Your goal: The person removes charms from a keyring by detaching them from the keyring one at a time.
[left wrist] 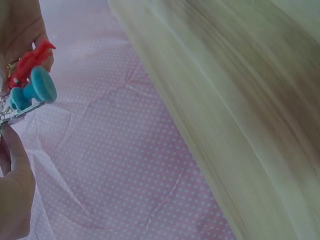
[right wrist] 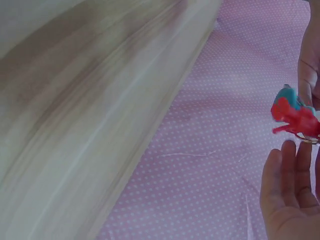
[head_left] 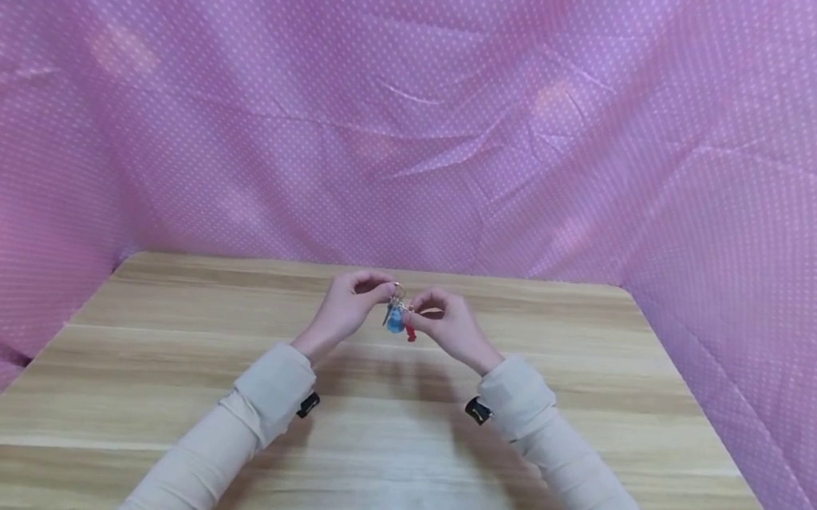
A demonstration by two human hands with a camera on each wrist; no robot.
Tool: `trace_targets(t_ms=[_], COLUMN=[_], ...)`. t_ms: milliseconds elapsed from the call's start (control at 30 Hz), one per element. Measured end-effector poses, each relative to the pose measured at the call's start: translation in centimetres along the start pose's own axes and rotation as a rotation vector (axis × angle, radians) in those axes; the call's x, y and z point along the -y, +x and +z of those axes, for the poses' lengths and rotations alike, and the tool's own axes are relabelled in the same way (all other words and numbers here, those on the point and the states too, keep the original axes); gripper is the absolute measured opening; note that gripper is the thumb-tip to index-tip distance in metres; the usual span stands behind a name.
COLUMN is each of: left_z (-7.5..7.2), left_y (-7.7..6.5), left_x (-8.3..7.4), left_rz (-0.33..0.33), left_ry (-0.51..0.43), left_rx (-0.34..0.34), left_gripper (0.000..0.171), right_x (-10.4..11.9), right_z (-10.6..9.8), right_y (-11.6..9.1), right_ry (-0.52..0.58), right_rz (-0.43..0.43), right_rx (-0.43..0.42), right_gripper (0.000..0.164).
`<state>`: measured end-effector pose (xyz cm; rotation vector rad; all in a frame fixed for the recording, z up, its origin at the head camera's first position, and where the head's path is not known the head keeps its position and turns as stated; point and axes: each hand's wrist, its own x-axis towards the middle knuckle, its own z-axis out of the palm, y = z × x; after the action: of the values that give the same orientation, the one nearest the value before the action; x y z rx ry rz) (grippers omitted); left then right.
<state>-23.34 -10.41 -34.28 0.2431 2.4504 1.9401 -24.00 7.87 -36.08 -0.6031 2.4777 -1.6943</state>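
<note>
Above the far half of the table, a bunch on a metal key ring (head_left: 400,289) hangs between the two hands. My left hand (head_left: 350,306) pinches the ring between thumb and forefinger. From it dangle a blue charm (head_left: 395,320) and a silver key (head_left: 387,315). Thumb and forefinger of my right hand (head_left: 449,326) pinch the bunch near the top of a red charm (head_left: 411,333). In the left wrist view the red figure (left wrist: 31,64) lies beside the rounded blue charm (left wrist: 42,87). The right wrist view shows the red charm (right wrist: 295,119) partly covering the blue one (right wrist: 287,95).
The wood-grain table (head_left: 391,478) spreads below both forearms. Pink dotted cloth (head_left: 418,128) hangs behind the far edge and along both sides. A small black device (head_left: 308,404) sits under the left cuff, and a matching black device (head_left: 479,410) under the right cuff.
</note>
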Motion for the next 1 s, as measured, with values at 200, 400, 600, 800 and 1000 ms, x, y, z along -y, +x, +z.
trace_targets(t_ms=[200, 400, 600, 800, 1000], left_z=[-0.2, -0.3, -0.4, -0.6, -0.8], left_y=[0.0, 0.1, 0.0, 0.1, 0.3], left_x=[-0.1, -0.2, -0.2, -0.1, 0.4], left_rz=[0.024, 0.035, 0.045, 0.04, 0.024], left_ry=[-0.003, -0.005, -0.007, -0.014, -0.016], left_rx=[-0.011, -0.017, -0.03, -0.031, -0.036], left_gripper=[0.024, 0.024, 0.024, 0.027, 0.027], right_x=[0.6, 0.5, 0.0, 0.2, 1.0], right_z=[-0.2, -0.2, 0.5, 0.9, 0.8], right_y=[0.0, 0.0, 0.0, 0.1, 0.0], right_ry=[-0.005, -0.039, -0.048, -0.047, -0.062], right_rz=[-0.005, -0.043, -0.088, -0.098, -0.093], right_rx=[-0.017, -0.041, 0.021, 0.037, 0.044], right_gripper=[0.012, 0.01, 0.018, 0.021, 0.021])
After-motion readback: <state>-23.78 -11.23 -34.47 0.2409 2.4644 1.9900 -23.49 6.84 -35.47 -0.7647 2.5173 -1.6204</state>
